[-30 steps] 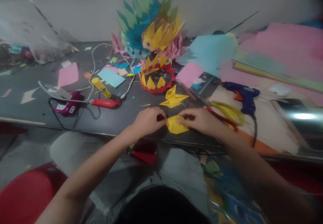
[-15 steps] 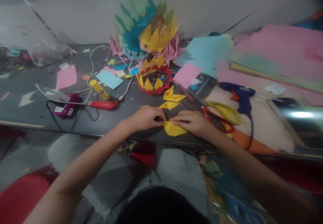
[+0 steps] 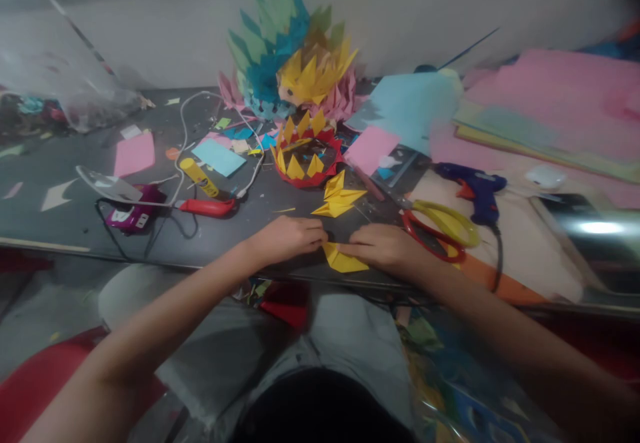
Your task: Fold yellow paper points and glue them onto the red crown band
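Note:
A yellow folded paper (image 3: 346,261) lies near the table's front edge, between my two hands. My left hand (image 3: 295,238) is closed, its fingertips pinching the paper's upper left corner. My right hand (image 3: 380,244) presses the paper from the right, thumb and forefinger along its top edge and the other fingers curled. Just beyond them lie yellow folded paper pieces (image 3: 340,198) with pointed tips. Behind these stands a ring of red and yellow folded paper points (image 3: 306,175). Tiny creases under my fingers are hidden.
Scissors (image 3: 440,230) with red and yellow handles and a blue glue gun (image 3: 477,186) lie to the right. A glue stick (image 3: 197,175), a red cutter (image 3: 209,208) and a purple power socket (image 3: 134,211) sit left. A paper sculpture (image 3: 300,63) stands behind.
My right hand has shifted slightly up, with its forefinger now straighter over the paper. My left fingers have closed more tightly. The loose yellow pieces beyond now appear closer together.

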`<control>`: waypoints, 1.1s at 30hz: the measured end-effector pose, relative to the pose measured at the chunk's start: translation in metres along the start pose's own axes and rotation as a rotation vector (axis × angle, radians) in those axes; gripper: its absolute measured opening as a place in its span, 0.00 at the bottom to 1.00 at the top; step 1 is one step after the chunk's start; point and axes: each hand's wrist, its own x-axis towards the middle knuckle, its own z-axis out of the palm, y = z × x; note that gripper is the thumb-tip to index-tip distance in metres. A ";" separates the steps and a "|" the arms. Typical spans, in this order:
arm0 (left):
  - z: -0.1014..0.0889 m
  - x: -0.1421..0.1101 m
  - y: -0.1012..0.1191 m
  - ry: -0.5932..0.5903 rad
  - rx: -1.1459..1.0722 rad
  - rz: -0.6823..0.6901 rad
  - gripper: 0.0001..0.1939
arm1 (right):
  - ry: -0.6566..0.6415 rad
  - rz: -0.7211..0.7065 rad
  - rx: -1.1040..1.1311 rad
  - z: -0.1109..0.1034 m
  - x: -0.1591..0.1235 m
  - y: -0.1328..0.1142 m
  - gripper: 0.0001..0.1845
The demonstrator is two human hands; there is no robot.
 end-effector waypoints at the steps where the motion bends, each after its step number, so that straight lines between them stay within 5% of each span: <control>1: 0.000 0.000 0.001 -0.006 0.042 0.020 0.11 | 0.000 -0.022 0.001 -0.001 0.001 0.001 0.18; 11: -0.011 -0.007 0.008 -0.076 0.284 0.139 0.11 | -0.158 -0.063 0.022 -0.010 0.006 0.008 0.17; 18: -0.001 -0.016 0.033 0.155 0.178 -0.318 0.12 | -0.135 -0.043 0.025 -0.005 0.002 0.011 0.16; 23: 0.016 -0.010 0.047 0.217 0.139 -0.126 0.09 | -0.137 -0.032 0.024 -0.004 0.000 0.010 0.17; 30: 0.017 -0.009 0.050 0.127 0.190 -0.169 0.10 | -0.058 0.242 0.321 -0.006 -0.013 0.001 0.21; 33: 0.013 -0.008 0.053 0.080 0.216 -0.180 0.11 | -0.006 0.236 0.295 -0.005 -0.016 -0.004 0.19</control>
